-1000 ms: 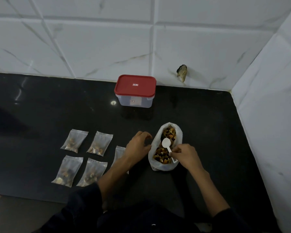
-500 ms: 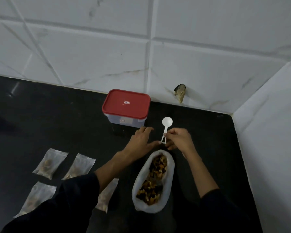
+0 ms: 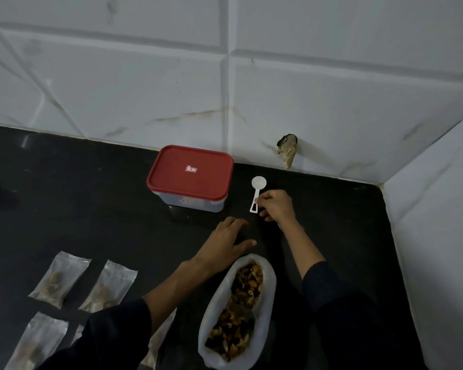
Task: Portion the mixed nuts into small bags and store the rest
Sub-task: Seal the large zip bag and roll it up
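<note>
An open white plastic bag of mixed nuts [image 3: 238, 311] lies on the black counter [image 3: 78, 214] in front of me. My right hand [image 3: 277, 205] pinches the handle of a small white scoop [image 3: 256, 193] beyond the bag, to the right of a clear container with a red lid [image 3: 190, 174]. My left hand [image 3: 225, 243] hovers with fingers spread and relaxed between the bag and the container, holding nothing. Several small clear bags holding nuts [image 3: 60, 279] lie at the lower left; my left sleeve hides part of them.
White tiled walls [image 3: 332, 102] close off the back and the right side, forming a corner. A chipped hole [image 3: 288, 149] marks the back wall near the counter. My dark sleeves fill the bottom of the view.
My right hand lifted the scoop out of the nut bag and carried it to a spot beside the red-lidded container. My left hand left the bag's rim and moved forward.
</note>
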The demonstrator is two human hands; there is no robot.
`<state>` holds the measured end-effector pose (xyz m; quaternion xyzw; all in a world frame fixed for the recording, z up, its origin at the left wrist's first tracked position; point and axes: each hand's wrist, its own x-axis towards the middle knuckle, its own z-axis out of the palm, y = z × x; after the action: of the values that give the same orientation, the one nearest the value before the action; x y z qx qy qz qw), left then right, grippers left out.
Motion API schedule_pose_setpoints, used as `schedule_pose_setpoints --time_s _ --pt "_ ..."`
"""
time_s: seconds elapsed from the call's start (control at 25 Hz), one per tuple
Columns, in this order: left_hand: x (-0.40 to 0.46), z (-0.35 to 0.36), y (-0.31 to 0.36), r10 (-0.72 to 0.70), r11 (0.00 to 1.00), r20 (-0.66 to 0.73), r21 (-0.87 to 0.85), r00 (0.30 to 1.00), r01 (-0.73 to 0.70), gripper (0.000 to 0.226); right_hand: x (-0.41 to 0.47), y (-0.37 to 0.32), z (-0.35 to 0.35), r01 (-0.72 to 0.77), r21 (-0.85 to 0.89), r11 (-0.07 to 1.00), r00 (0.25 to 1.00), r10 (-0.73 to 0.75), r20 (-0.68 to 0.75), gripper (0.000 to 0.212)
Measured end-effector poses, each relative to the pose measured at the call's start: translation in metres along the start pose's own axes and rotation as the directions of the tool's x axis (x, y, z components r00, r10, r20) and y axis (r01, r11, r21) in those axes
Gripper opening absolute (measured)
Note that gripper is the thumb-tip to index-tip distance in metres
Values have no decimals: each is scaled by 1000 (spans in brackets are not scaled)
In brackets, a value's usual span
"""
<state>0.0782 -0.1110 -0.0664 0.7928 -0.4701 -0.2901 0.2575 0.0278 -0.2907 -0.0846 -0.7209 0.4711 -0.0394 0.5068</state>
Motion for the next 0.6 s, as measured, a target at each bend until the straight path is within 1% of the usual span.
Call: schedule_pose_setpoints --time_s 0.16,0.28,0.48,0.6 --pt "-6 -4 3 10 1000 -8 2 1000 -10 53 -5 1 -4 10 -51 999 1000 -10 2 21" --pt "-16 -8 6 23 1000 -23 -11 999 -24 52 -28 3 -13 39 -86 995 999 -39 -3 23" --pt "-49 -12 4 55 998 -86 -36 995 -58 49 -103 25 -27 69 20 997 997 -69 -20 19" --pt "-73 -14 -1 43 996 -86 -78 995 -50 48 -153 44 -27 50 71 996 998 -48 -34 16"
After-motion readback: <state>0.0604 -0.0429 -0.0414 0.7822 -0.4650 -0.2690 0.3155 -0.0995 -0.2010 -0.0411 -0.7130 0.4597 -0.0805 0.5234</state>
